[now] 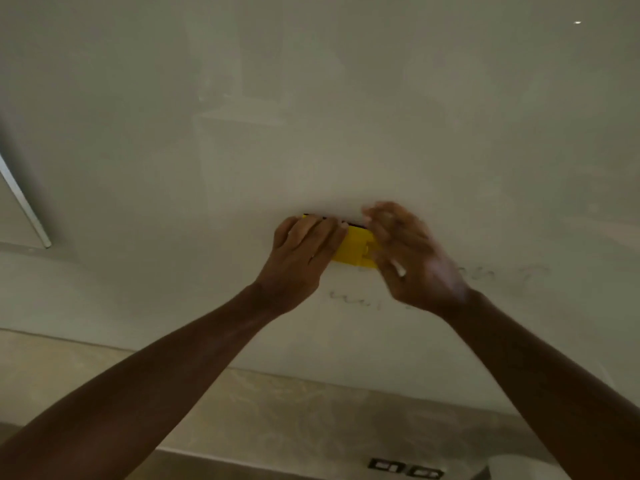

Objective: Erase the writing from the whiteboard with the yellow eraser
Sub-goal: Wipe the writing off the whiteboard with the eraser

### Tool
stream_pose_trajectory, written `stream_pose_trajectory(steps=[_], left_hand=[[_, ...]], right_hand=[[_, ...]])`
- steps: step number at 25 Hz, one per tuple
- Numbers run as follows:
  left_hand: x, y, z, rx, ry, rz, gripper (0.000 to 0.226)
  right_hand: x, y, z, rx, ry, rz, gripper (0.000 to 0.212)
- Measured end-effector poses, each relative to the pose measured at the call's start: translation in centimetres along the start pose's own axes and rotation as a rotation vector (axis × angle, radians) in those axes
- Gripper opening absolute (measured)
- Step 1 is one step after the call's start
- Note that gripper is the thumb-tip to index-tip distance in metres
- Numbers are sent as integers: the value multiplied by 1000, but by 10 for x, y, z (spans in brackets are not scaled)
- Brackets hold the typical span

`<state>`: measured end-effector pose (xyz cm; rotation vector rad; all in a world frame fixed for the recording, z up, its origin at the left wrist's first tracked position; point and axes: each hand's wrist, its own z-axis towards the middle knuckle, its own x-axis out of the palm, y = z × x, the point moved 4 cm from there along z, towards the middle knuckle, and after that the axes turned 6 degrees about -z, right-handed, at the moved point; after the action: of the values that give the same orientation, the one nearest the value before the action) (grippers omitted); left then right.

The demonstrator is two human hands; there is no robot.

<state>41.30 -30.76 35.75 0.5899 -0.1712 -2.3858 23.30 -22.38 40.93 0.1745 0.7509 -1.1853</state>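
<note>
The yellow eraser (356, 249) is pressed flat against the glossy whiteboard (311, 116), its dark felt edge showing along the top. My left hand (304, 252) grips its left end with fingers wrapped over it. My right hand (412, 258) is blurred and lies over the eraser's right end; whether it grips the eraser is unclear. Faint grey traces of writing (353, 299) remain below the hands, and more faint writing (502, 271) lies to the right. The board above the eraser looks wiped.
A metal frame edge (24, 202) runs diagonally at the left. Below the board is a beige wall strip (242, 403). Two dark wall sockets (405, 468) sit at the bottom, with a white object (519, 467) beside them.
</note>
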Motion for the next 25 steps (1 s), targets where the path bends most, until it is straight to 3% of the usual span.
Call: stream_pose_trajectory(steps=[4, 6, 11, 13, 18, 20, 23, 25], left_hand=[[8, -8, -4, -115, -50, 4, 43], [18, -19, -19, -164, -33, -2, 42], [49, -96, -90, -25, 209, -53, 35], [46, -94, -82, -70, 226, -52, 38], [3, -8, 5, -405, -163, 29, 51], [1, -3, 13, -472, -247, 26, 53], [36, -67, -13, -326, -77, -4, 59], [62, -119, -42, -161, 64, -77, 50]], right_hand=[[-40, -52, 15, 1, -223, -67, 41], [-41, -59, 22, -53, -221, -127, 40], [-33, -68, 20, -138, -168, -175, 41], [-33, -70, 20, -145, -177, -166, 41], [-34, -71, 20, -149, -182, -130, 38], [-36, -71, 20, -141, -182, -103, 37], [-37, -71, 21, -124, -163, -81, 38], [-38, -72, 21, -115, -150, -77, 39]])
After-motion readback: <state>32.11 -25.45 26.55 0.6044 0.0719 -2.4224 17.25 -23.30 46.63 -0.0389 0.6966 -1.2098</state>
